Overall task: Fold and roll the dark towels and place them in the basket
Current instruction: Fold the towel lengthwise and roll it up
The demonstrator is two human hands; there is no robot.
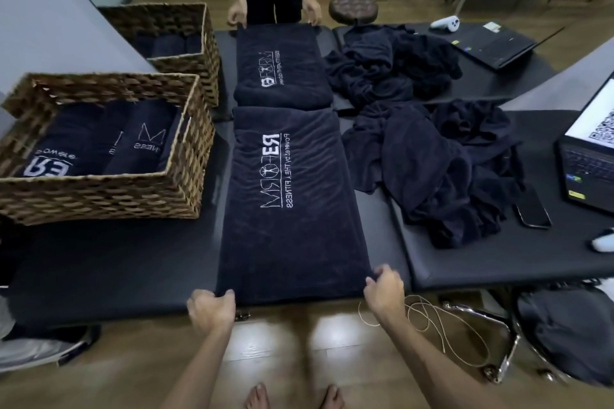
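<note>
The left hand (212,307) curls its fingers over the near left corner of a long dark towel (292,209), and the right hand (383,289) pinches the near right corner in the same way. The towel lies flat in a long strip down the middle of the black padded table (116,262), with white lettering on its upper face.

Beyond its far end lies a second folded towel (282,66), also lettered. A second person stands across the table, with one hand (237,15) and the other hand (312,12) on that towel's two far corners.

To the right of the strips sit two loose heaps of dark towels, a nearer heap (442,169) and a farther heap (388,66).

On the left stand two wicker baskets. The near basket (99,196) holds about four rolled towels side by side. The far basket (186,30) holds more rolls, too dim to count.

Two open laptops are on the right: one (594,149) at the edge of view, another (491,46) farther back. A phone (531,212) lies beside the nearer heap.
</note>
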